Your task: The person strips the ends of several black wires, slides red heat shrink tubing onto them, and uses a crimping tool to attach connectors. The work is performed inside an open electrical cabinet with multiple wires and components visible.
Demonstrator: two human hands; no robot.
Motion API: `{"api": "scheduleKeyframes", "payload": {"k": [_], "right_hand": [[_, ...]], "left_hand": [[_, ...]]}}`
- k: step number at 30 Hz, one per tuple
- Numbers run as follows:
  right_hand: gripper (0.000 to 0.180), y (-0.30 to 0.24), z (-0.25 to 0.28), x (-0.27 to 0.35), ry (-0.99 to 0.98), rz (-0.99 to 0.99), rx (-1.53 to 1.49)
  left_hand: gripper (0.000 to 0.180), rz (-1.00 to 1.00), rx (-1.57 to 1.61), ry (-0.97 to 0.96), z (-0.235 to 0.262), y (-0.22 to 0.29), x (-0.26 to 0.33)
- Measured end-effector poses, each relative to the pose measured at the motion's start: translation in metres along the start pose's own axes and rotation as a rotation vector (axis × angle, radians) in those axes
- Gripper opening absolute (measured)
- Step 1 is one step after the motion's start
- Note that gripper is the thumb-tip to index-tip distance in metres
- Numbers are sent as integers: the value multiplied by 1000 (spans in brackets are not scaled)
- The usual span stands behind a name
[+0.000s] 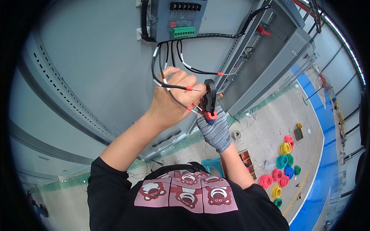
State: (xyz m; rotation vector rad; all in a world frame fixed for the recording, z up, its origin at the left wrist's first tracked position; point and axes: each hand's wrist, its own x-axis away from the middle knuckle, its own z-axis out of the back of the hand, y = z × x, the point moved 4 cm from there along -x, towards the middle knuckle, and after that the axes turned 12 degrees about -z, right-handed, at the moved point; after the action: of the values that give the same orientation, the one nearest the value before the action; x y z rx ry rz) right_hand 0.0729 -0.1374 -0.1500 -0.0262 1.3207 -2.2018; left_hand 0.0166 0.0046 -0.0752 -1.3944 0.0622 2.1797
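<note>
My bare left hand is closed in a pinch on a black wire at the jaws of a crimping tool with black and red parts. The pinched end is mostly hidden by my fingers. My right hand, in a grey knit glove, is wrapped round the tool's handles. Two more black wires with white sleeves cross the left hand, ending in red ferrules with bare metal pins. Another pair of wires with a red ferrule sticks out to the right. All hang below a grey device with a green terminal block.
The device is mounted on a grey cabinet panel. An open cabinet section stands to the right. Coloured wire coils, a blue stool, a parts box and a tape roll are on the floor.
</note>
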Motion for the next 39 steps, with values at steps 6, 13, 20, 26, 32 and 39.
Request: {"api": "scheduleKeyframes", "payload": {"k": [6, 13, 20, 26, 32, 39], "right_hand": [[29, -1, 2, -13, 120, 156, 40], [30, -3, -1, -10, -96, -15, -179], [45, 7, 3, 7, -122, -181, -315], [52, 22, -4, 11, -70, -72, -410], [55, 21, -4, 21, -146, -92, -383], [52, 8, -7, 22, -162, -113, -295]], "left_hand": [[10, -5, -5, 10, 0, 3, -2], [15, 31, 14, -64, 1, -2, 6], [38, 18, 126, -79, 13, -10, 23], [43, -27, 170, 11, 14, -14, 41], [27, -46, 104, 40, 11, -12, 42], [21, -127, 66, 42, 14, -14, 22]]}}
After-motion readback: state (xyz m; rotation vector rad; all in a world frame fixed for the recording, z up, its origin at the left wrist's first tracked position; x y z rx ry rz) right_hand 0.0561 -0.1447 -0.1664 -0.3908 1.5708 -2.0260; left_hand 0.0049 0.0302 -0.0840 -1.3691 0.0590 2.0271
